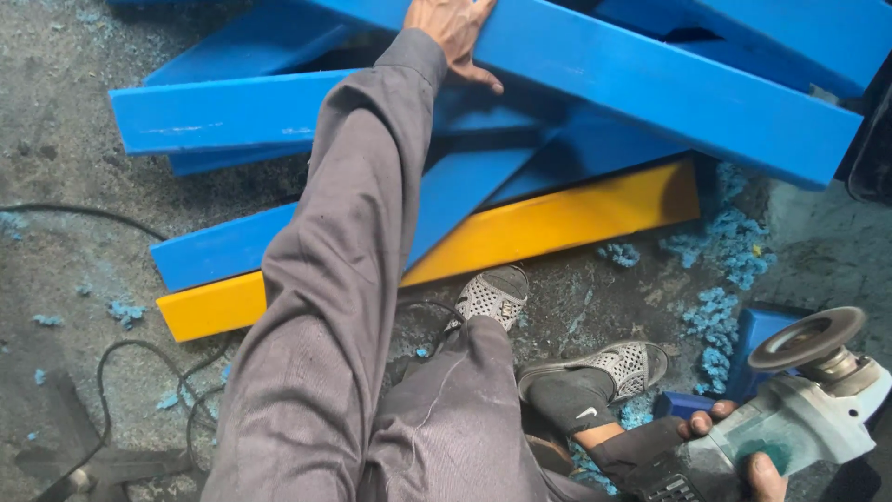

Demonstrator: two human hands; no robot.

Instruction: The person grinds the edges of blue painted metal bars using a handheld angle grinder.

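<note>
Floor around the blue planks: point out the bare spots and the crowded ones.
Free: grey floor left of the blue planks. Crowded: black cable at lower left, blue shavings right of the yellow plank, near the grinder.

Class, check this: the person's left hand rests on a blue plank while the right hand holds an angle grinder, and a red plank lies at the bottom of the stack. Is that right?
Not quite. The plank at the bottom of the stack is yellow, not red. The rest holds in the head view: the left hand rests on a blue plank, and the right hand holds the angle grinder.
</note>
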